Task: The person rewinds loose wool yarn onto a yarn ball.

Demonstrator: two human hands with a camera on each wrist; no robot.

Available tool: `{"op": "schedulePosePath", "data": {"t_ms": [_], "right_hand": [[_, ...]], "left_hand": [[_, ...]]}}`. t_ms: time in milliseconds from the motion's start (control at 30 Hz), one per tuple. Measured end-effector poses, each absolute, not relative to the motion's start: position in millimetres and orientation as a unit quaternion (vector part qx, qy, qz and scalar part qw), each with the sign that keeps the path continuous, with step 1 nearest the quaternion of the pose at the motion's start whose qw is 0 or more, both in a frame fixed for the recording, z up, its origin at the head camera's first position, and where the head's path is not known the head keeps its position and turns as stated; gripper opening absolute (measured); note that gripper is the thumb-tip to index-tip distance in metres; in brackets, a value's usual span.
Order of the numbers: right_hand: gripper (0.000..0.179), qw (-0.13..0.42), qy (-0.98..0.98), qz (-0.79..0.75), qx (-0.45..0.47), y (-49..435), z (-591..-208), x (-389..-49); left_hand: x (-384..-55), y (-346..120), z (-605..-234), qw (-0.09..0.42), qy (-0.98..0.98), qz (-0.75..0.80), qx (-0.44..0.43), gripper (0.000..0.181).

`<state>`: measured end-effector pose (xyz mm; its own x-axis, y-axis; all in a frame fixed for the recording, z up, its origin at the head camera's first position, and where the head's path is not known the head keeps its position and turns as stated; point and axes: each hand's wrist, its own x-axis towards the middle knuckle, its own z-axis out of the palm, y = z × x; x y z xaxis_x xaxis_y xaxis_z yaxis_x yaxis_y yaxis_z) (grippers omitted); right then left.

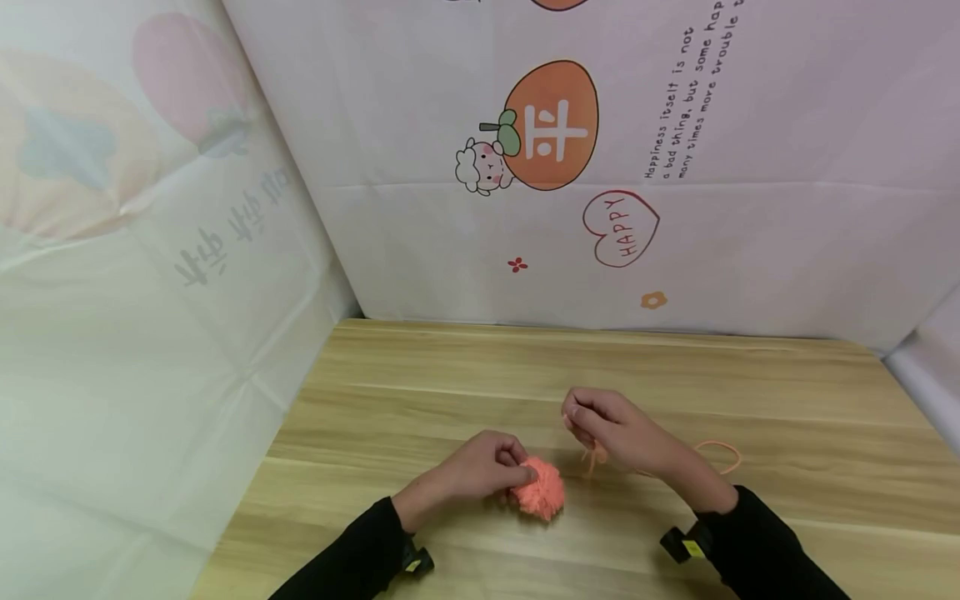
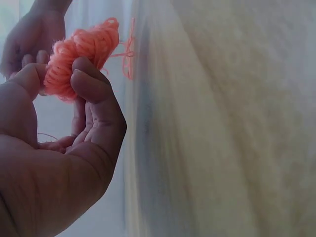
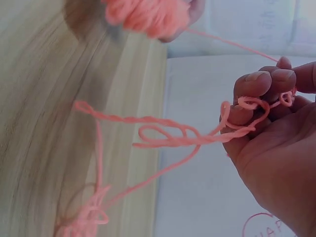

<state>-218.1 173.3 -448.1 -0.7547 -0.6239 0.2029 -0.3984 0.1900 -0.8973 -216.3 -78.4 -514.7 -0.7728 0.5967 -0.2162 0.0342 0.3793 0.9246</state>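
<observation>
A fluffy coral yarn pom-pom [image 1: 542, 490], made of many small loops, is pinched between the thumb and fingers of my left hand [image 1: 483, 467] just above the table. In the left wrist view the looped yarn bundle [image 2: 81, 54] shows between thumb and fingertips. My right hand [image 1: 615, 429], up and to the right of it, grips a strand of the same yarn [image 3: 232, 43] that runs taut from the pom-pom. Twisted loops of slack yarn [image 3: 168, 140] dangle from its curled fingers in the right wrist view.
A loose loop of yarn [image 1: 720, 454] lies on the wooden table [image 1: 420, 375] beyond the right forearm. In the right wrist view a small tangle of yarn [image 3: 84, 224] rests on the tabletop. Printed white cloth [image 1: 420, 250] stands along the back and left edges.
</observation>
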Motion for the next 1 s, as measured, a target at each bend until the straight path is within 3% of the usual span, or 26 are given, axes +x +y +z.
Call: {"op": "schedulePosePath", "data": {"t_ms": [267, 533, 1000], "right_hand": [[0.026, 0.084, 0.762, -0.535, -0.354, 176, -436, -197], [0.026, 0.02, 0.802, -0.458, -0.382, 174, -434, -171], [0.03, 0.018, 0.784, -0.473, -0.4, 164, -460, -151]], "left_hand": [[-226, -78, -522, 0.242, 0.783, 0.554, 0.147, 0.025], [-239, -79, -522, 0.238, 0.733, 0.627, 0.11, 0.025], [-258, -76, -482, 0.247, 0.668, 0.693, 0.115, 0.033]]}}
